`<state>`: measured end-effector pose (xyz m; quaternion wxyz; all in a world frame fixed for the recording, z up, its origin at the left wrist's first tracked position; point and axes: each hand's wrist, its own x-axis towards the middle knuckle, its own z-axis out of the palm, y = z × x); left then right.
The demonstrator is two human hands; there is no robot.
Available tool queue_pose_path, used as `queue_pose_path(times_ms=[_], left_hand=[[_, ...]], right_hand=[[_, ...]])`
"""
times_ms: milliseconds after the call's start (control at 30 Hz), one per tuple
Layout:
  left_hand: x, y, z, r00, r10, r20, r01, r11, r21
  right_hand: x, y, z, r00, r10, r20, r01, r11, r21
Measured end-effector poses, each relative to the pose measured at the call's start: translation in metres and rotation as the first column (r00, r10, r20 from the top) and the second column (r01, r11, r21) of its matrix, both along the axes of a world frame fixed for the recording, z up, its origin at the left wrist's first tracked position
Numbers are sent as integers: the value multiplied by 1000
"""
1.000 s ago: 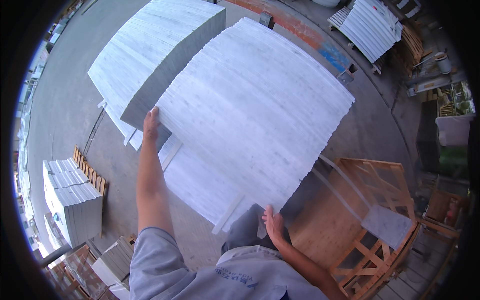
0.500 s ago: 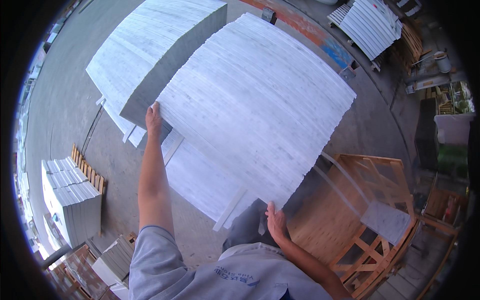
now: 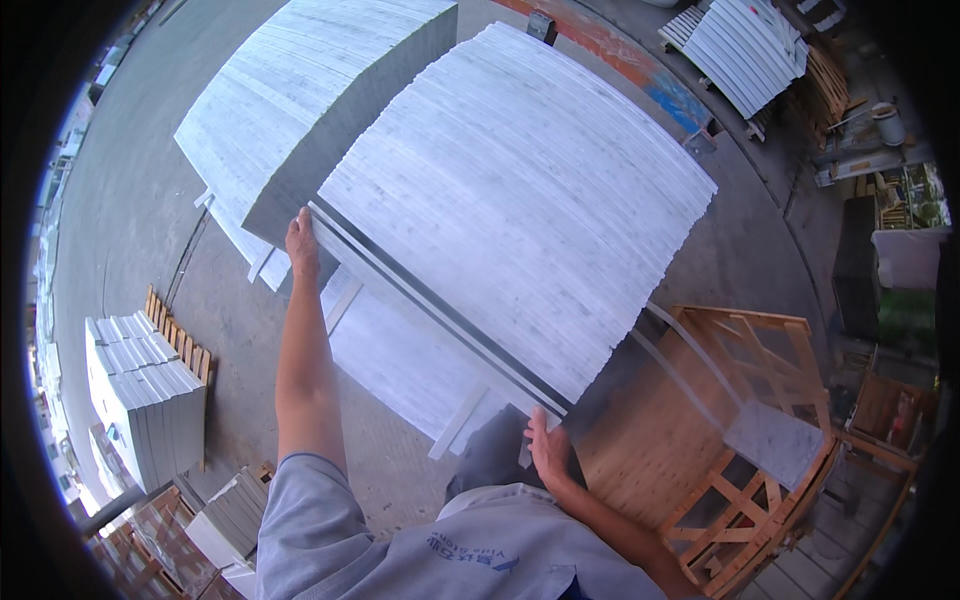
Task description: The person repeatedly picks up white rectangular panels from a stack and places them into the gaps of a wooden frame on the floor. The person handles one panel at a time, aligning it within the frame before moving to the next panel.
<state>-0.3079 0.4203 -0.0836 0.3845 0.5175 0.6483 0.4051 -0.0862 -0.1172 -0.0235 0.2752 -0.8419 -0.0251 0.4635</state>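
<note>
A thin pale stone slab [image 3: 418, 305] stands on edge at the near end of a row of upright slabs [image 3: 520, 190]. Between it and that row runs a narrow dark gap. My left hand [image 3: 302, 245] grips the slab's upper left corner, the thumb side toward me. At its near right corner, my right hand [image 3: 546, 448] has its fingers round the edge. Below the slab lies a pale base surface [image 3: 390, 365] with light strips [image 3: 462, 425] across it. The slab's lower part is hard to make out.
A second row of pale slabs [image 3: 310, 80] stands close on the left. At the lower right is a wooden crate [image 3: 740, 330] with a flat stone piece [image 3: 775, 443] on it. More stacked slabs [image 3: 145, 385] stand on the left, and a red and blue beam [image 3: 600, 60] lies behind.
The near slab has come away from the row toward me, opening a dark gap. Both hands have shifted slightly toward me and left with it.
</note>
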Motion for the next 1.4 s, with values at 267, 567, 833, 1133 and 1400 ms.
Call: queue_pose_path(times_ms=[267,567,833,1133,1400], left_hand=[[3,-8,7,1000,-13,25,12,999,49],[6,-6,6,1000,-28,-5,28,999,35],[9,-9,10,999,-26,27,26,1000,6],[7,-10,9,1000,-19,-15,20,997,69],[-7,-20,11,999,-20,29,19,999,48]], right_hand=[[-1,2,3,999,-41,-12,41,997,59],[-5,17,18,991,-126,50,123,990,63],[-7,19,20,986,-164,27,162,984,81],[5,21,17,951,-251,-178,257,967,6],[2,25,34,756,-481,-444,516,855,-49]])
